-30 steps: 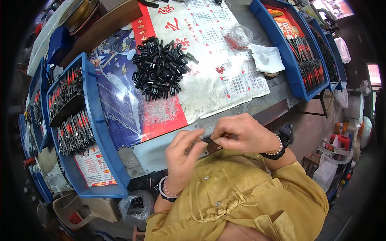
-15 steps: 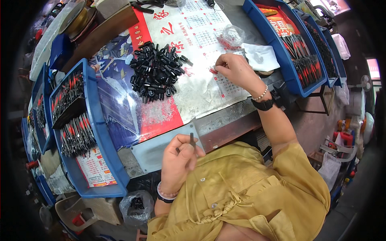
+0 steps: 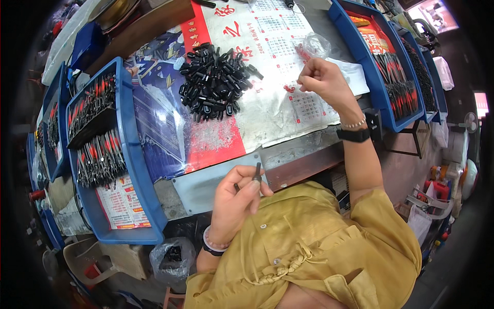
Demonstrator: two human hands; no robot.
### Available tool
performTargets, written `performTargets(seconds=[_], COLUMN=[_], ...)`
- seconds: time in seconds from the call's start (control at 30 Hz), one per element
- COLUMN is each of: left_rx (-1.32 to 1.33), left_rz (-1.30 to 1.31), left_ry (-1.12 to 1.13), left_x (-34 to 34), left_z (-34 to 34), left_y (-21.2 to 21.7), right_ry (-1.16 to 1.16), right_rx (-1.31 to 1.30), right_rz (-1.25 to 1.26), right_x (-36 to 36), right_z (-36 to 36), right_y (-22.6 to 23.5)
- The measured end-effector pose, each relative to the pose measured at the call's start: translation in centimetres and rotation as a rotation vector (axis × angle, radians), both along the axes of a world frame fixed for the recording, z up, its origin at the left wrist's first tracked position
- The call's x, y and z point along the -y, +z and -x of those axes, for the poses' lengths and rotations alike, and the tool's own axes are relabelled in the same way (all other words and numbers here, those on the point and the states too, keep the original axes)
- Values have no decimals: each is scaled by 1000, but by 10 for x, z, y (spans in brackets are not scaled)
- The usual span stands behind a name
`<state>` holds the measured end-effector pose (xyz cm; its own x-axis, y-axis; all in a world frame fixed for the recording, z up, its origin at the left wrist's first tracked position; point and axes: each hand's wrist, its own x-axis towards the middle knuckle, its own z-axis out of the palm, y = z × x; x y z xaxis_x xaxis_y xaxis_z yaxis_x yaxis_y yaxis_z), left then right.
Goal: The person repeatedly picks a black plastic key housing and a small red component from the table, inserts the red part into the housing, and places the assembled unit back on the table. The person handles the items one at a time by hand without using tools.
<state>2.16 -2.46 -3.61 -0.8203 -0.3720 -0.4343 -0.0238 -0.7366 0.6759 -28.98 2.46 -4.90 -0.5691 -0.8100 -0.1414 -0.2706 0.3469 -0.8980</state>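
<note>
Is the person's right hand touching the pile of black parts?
No, the right hand is apart from the black pile, near small red pieces.

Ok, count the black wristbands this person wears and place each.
2: the left wristband, behind the left hand holding a slim dark piece, and the right wristband, behind the right hand near the small red pieces. No others show; some could be hidden.

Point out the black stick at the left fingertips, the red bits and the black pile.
Black stick [image 3: 258, 170]: head view, exposed shaft.
Red bits [image 3: 289, 89]: head view, middle of the cluster.
Black pile [image 3: 216, 83]: head view, middle of the heap.
</note>
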Motion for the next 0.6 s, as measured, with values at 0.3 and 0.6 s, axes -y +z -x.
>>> performTargets(seconds=[0.3,0.6], left_rx=[-7,1], left_rz=[149,227], left_ry=[86,128], left_x=[-9,-9], left_z=[12,2], left_y=[1,0], right_ry=[172,123], right_rx=[594,831], right_rz=[196,153], right_x=[-20,-23], right_z=[-112,-138], right_y=[14,18])
